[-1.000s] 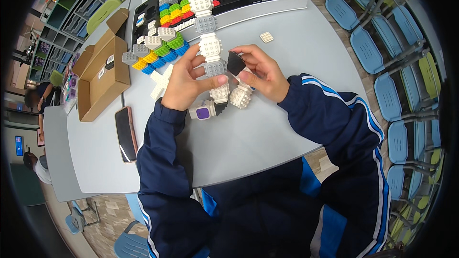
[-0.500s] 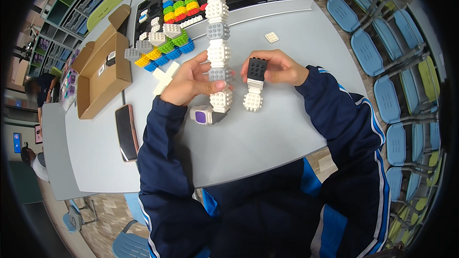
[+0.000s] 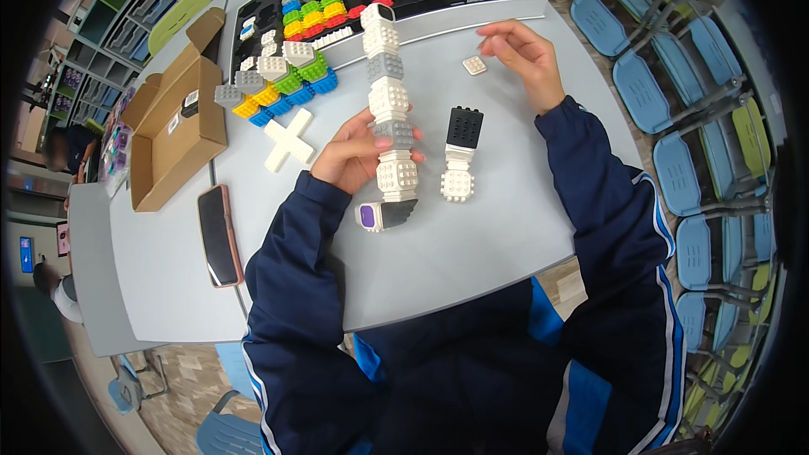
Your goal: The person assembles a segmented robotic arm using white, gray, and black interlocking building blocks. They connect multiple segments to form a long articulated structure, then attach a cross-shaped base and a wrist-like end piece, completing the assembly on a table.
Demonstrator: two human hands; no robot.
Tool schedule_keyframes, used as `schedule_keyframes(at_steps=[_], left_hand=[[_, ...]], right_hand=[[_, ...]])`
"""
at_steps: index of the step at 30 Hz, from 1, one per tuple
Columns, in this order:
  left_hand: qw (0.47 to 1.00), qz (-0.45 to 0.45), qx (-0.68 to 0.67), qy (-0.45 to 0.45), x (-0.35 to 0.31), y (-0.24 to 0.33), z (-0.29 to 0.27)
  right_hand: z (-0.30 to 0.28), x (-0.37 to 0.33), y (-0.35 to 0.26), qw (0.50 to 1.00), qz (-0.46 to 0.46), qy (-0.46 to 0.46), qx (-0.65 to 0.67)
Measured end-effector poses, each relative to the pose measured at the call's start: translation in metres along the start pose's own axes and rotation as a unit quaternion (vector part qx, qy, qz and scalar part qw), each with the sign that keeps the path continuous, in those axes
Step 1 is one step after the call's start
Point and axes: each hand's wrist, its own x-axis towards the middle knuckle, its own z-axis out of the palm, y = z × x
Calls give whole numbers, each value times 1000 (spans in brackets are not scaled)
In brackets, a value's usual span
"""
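Gripping a long chain of white and grey studded plastic blocks [image 3: 388, 99] by its nearer grey section with the left hand [image 3: 350, 156], over the pale grey table [image 3: 447, 278] — pointing its long axis away from the body, toward the black-lined white box [image 3: 497, 10]. Holding the right hand [image 3: 535, 59], with fingers loosely parted, just beside a small white square plastic plate [image 3: 474, 65]. Having, right of the chain, a shorter black-and-white studded plastic piece [image 3: 460, 152] — roughly parallel.

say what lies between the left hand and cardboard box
A white cross-shaped piece lies between the left hand and cardboard box in the head view.
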Motion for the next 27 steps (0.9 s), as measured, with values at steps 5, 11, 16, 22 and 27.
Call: schedule_keyframes(at_steps=[5,11,16,22,27], left_hand=[[999,19,-4,26,-2,-9,1],[993,58,86,64,2,-15,9],[989,102,88,61,0,-17,16],[996,92,2,22,7,-21,29],[996,92,3,12,7,-23,30]], right_hand=[[-1,-3,20,928,-77,17,-364],[-3,-5,15,942,-60,-1,-332],[33,-21,-48,943,-180,112,-257],[71,-51,-85,925,-248,80,-276],[79,-53,-69,960,-152,75,-222]])
